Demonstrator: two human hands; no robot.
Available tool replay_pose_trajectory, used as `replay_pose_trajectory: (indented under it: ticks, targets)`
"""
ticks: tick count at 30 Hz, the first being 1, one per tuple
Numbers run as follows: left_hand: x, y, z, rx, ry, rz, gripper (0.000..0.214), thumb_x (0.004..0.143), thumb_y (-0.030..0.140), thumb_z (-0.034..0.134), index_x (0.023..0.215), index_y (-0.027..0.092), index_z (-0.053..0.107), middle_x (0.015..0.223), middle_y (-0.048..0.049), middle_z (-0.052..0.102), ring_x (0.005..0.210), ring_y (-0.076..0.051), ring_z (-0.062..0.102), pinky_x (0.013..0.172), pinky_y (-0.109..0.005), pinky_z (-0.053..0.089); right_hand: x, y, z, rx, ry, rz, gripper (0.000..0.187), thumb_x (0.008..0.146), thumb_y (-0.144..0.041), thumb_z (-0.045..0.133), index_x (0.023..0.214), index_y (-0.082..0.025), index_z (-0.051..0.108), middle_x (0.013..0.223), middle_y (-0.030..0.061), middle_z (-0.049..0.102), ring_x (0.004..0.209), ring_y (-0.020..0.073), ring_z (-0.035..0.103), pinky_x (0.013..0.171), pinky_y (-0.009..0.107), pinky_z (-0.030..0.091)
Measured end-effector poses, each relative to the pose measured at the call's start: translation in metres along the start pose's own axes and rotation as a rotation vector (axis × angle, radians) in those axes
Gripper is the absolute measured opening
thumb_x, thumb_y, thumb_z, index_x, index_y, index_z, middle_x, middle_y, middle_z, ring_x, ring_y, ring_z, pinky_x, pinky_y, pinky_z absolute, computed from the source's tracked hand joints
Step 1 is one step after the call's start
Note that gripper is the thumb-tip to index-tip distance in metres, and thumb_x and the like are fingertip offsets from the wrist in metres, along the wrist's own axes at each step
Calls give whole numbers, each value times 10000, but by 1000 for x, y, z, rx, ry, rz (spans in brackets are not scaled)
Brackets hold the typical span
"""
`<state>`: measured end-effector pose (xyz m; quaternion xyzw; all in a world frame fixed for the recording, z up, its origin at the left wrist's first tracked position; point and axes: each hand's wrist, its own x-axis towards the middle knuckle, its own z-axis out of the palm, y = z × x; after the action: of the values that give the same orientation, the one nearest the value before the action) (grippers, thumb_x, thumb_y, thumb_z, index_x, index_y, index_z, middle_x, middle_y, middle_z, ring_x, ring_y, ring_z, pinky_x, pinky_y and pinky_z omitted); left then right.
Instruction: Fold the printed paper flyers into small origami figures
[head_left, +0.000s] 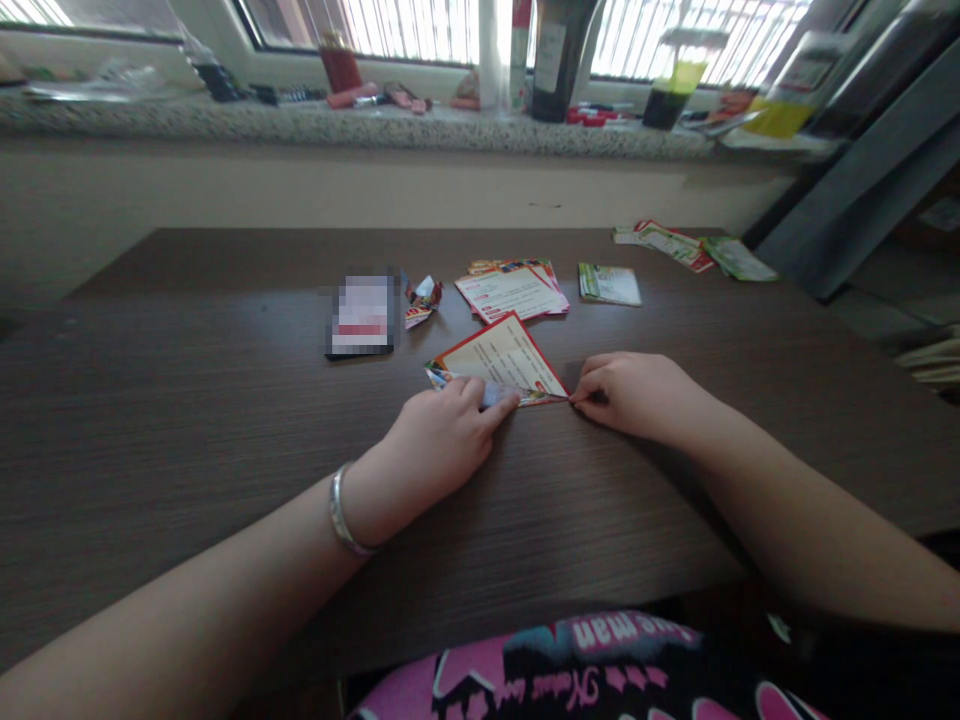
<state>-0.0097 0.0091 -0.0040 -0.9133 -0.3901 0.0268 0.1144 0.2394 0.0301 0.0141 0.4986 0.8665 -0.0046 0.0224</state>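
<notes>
A printed paper sheet point(504, 358) with a red border lies folded on the dark wooden table point(187, 400). My left hand point(435, 445), with a silver bangle on its wrist, presses its fingers flat along the sheet's near folded edge. My right hand point(637, 395) has its fingers curled and pinches the sheet's right corner against the table. Both hands touch the same sheet.
Behind the sheet lie a stack of similar leaflets point(514, 290), a green leaflet point(609, 284), a small folded paper piece point(422, 300) and a dark phone-like object point(362, 318). More leaflets point(675, 245) lie at the far right. A cluttered stone windowsill point(360, 120) runs behind the table.
</notes>
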Motion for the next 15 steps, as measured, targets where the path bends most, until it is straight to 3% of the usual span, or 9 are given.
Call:
replay_pose_trajectory:
  ticks: [8,11,15]
  targets:
    - [0,0,1,3,-5,1,470,932,237,401,1400,276,429,1104,-131,594,925,-266,608,621,-325,499,1,9,-2,17,-21,-6,184,831,-286,552,794,-251,728,882,8,716,765,166,636,621,266,421]
    - [0,1,0,5,-4,-2,471,927,237,409,1396,276,437,1089,-126,598,906,-263,608,610,-324,495,3,9,0,75,54,-34,195,858,-264,529,845,-222,719,881,23,710,766,164,630,683,274,449]
    - [0,0,0,15,11,10,467,922,252,432,1388,268,449,1063,-120,605,883,-257,607,611,-320,486,4,0,8,139,188,-160,247,915,-272,490,937,-218,730,990,37,704,916,178,629,824,287,462]
